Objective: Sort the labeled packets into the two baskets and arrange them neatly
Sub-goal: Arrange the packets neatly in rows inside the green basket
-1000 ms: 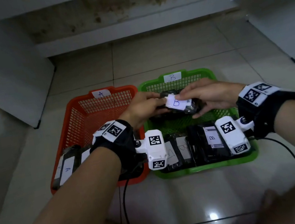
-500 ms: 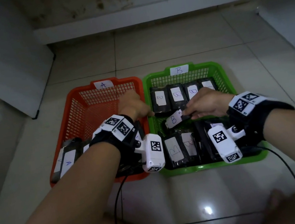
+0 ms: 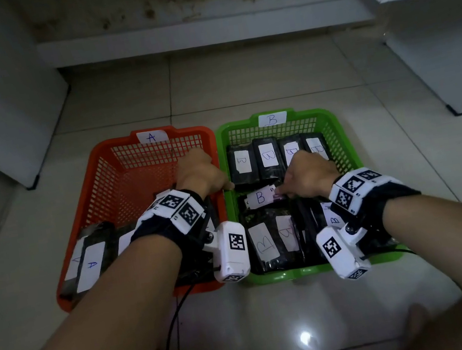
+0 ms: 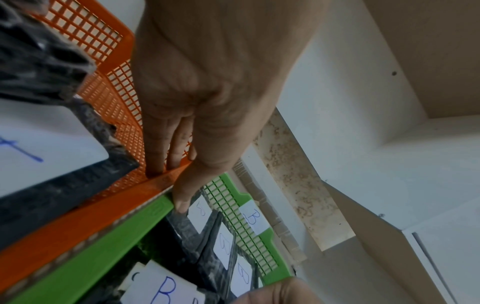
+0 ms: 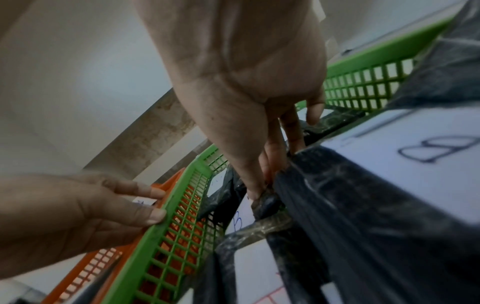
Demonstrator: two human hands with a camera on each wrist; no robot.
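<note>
Since a second ago: black plastic-wrapped packet with white "B" label (image 3: 260,198) brought down from above the green plastic mesh basket (image 3: 336,133) into the gap between its far and near packet rows. Still pinched at its end by the right hand (image 3: 310,174). Left hand (image 3: 200,174) withdrawn from the packet, now gripping the adjoining rims, thumb inside the green basket, fingers inside the orange plastic mesh basket (image 3: 95,198). Judged: placement nearly done, release and straightening outstanding.

Head view alone: full layout, "A" packets in orange. Left wrist view: thumb-and-finger straddle of both rims. Right wrist view: pinch detail, hidden from above.
</note>
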